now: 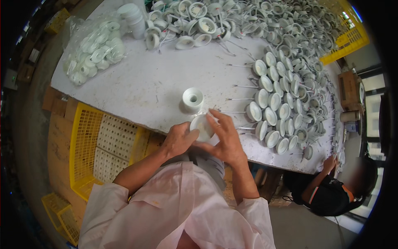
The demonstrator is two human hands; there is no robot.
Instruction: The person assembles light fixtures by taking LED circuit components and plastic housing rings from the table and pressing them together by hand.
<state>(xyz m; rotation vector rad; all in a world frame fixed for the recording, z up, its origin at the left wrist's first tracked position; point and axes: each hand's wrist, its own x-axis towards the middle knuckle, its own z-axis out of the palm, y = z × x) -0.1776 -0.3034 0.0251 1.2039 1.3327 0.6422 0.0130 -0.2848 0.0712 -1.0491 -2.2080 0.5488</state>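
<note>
Near the table's front edge, my left hand (178,140) pinches the left side of a white, round, cup-shaped lamp part (200,128). My right hand (226,139) curves around the same part from the right, fingertips at its upper rim and thumb low beside it. Between them, the hands hide some of its wall. Just beyond stands another white round part (192,98) with a hole in its middle. To the right, rows of white round lamp parts (270,116) rest tilted against each other, thin wires pointing left.
A large heap of wired white parts (248,20) covers the back. At the far left lie a clear bag of white parts (97,54) and stacked white cups (132,17). Yellow crates (85,145) stand below left; another yellow crate (346,41) is back right. A person (331,191) works at right.
</note>
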